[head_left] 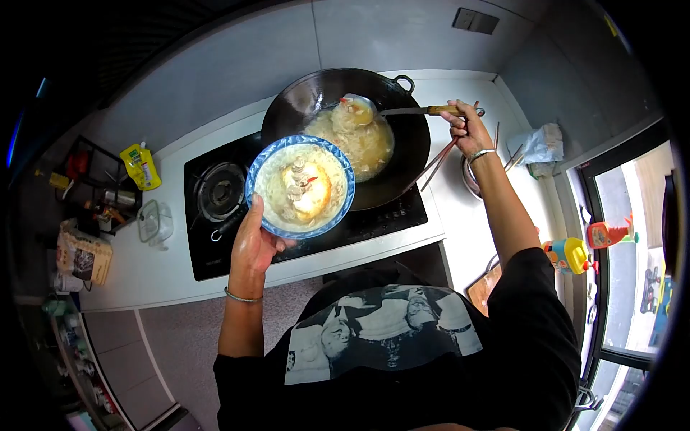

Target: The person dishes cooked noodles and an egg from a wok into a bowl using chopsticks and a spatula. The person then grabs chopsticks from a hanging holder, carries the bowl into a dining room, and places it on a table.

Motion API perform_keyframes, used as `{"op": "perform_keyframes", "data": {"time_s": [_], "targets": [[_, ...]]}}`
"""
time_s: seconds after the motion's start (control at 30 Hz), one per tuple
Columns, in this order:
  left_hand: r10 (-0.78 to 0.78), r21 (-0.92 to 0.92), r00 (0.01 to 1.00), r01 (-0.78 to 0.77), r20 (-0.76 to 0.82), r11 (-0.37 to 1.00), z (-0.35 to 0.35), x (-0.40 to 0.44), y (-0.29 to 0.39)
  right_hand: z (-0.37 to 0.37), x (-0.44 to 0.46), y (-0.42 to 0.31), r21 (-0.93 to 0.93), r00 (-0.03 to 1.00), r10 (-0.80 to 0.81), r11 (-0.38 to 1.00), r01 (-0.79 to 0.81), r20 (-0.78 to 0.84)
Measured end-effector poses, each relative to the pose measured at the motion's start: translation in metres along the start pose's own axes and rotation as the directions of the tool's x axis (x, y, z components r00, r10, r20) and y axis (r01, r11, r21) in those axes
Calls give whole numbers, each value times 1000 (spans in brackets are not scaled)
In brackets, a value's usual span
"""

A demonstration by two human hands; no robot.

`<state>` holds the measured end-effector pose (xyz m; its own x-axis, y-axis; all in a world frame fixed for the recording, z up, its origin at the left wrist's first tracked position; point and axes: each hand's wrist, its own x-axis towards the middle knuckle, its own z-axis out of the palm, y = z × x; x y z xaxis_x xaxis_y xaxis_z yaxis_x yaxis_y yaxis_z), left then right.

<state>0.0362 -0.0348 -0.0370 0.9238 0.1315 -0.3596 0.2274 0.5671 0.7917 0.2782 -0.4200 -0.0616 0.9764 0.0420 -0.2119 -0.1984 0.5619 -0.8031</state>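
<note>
Blue-rimmed bowl (302, 188): 1, cupped by left hand (257, 241); ladle (406, 111): 1, gripped by right hand (468, 131); wok (411, 140): 1

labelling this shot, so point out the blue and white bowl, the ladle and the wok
Blue and white bowl (350, 184), head view: right side of its rim
Ladle (438, 110), head view: wooden handle
Wok (412, 136), head view: bare inner wall

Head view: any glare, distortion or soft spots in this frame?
Head view: strong fisheye, black surround; daylight washes out the glass door; hard highlights in the dark wok; bowl evenly lit, fairly crisp; far left dim, print on the bag unreadable.
</note>
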Motion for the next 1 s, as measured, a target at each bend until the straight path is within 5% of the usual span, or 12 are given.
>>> {"op": "perform_keyframes", "data": {"time_s": [0.63, 1.0], "targets": [[-32, 6, 993, 31, 113, 999, -6, 7, 4, 59, -61, -61, -15, 1000, 17, 1000, -17, 26], [-24, 67, 990, 15, 141, 998, -13, 14, 2, 98, -139, -71, -239, 920, -133, 943, 232, 369]]}}
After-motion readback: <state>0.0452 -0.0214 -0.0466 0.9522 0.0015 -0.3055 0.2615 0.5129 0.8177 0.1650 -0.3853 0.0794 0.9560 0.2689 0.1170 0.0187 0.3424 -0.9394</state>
